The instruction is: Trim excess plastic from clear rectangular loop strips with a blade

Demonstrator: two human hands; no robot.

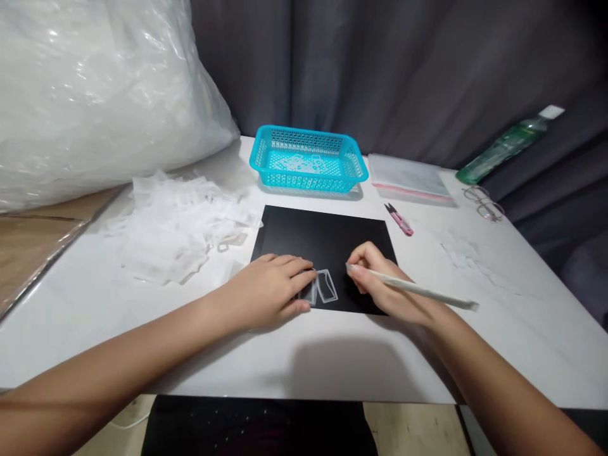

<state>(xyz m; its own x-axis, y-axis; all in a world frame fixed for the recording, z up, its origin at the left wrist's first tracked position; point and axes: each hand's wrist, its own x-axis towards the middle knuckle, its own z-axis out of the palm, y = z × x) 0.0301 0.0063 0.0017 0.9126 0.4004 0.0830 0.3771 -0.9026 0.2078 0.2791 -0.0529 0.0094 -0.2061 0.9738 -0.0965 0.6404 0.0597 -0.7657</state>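
Observation:
My left hand (273, 288) lies flat with its fingers stretched out over the left part of a black mat (323, 231). Under its fingertips is a small clear plastic frame-like piece (308, 292), partly hidden by the fingers. A second clear frame-like piece (327, 286) lies tilted right beside it on the mat. Over the mat's right side, my right hand (373, 275) is closed in a pinch around a long, thin, whitish pen-like tool (422, 288). Its rear end sticks out to the right across the wrist; the tip is too small to make out.
A blue basket (308, 185) with clear pieces stands behind the mat. Translucent white sheets (166, 228) are piled left, below a large plastic bag (104, 95). Pink snips (399, 220), clear pouches (411, 180), glasses (484, 204), a green bottle (508, 145) and clear scraps (468, 259) lie right.

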